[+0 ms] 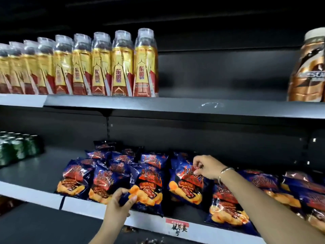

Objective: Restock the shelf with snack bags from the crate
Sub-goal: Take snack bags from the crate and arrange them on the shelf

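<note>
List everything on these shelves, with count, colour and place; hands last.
Energy drink bottles: at least nine, gold and red, upper shelf left.
Brown bottle: one, upper shelf right edge.
Green cans: several, lower shelf far left.
Snack bags: over a dozen, dark blue and orange, lower shelf centre to right.
Price tag: one, red and white, lower shelf edge.
Left hand: pinching a front bag.
Right hand: gripping a bag's top.

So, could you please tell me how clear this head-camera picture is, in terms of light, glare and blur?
Head view: dim, the shelf back nearly black; glare streaks the chip bags and the bottle tops; the far-left bottles and green cans smear with blur; wide-angle bending bows the shelf edge; the left hand and right hand are soft.
</note>
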`<action>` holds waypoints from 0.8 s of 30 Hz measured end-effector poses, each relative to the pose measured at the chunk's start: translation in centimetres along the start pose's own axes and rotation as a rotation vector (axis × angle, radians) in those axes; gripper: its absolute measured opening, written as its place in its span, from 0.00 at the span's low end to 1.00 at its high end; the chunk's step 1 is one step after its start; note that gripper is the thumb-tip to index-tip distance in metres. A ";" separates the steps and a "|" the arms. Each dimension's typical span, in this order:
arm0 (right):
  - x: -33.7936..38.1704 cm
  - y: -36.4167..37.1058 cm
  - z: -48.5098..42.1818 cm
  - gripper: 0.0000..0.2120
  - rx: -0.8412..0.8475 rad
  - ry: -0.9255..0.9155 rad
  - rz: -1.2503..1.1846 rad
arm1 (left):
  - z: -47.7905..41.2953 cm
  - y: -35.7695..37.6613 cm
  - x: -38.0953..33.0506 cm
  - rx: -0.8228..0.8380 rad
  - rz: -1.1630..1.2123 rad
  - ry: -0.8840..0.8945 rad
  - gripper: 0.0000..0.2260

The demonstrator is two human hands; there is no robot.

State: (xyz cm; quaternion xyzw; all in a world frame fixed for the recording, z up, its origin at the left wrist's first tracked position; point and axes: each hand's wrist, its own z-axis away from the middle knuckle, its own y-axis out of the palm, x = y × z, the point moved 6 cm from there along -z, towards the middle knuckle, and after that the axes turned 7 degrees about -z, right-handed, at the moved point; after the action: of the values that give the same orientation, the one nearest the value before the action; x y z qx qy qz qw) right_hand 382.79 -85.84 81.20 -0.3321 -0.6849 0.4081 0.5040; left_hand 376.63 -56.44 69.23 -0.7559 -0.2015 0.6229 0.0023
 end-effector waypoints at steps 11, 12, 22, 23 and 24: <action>-0.6 1.7 0.2 0.13 0.049 0.001 0.076 | 0.5 2.5 1.8 -0.169 -0.665 0.238 0.19; -0.6 1.6 0.2 0.12 0.042 -0.002 0.077 | 0.7 2.8 1.9 -0.197 -0.697 0.272 0.19; -0.7 1.9 0.1 0.11 0.048 -0.007 0.074 | 2.0 4.0 -0.4 -0.201 -0.968 0.338 0.33; -0.8 1.9 0.1 0.10 0.051 -0.009 0.075 | 1.8 4.1 -0.6 -0.186 -0.981 0.356 0.32; -0.8 2.0 0.0 0.11 0.055 -0.014 0.075 | 1.5 4.2 -0.7 -0.157 -0.993 0.354 0.37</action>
State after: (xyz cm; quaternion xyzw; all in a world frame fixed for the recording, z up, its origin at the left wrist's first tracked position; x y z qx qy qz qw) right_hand 383.07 -85.63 79.08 -0.3409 -0.6641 0.4475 0.4925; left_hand 376.39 -60.88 68.51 -0.6609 -0.5777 0.3927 0.2743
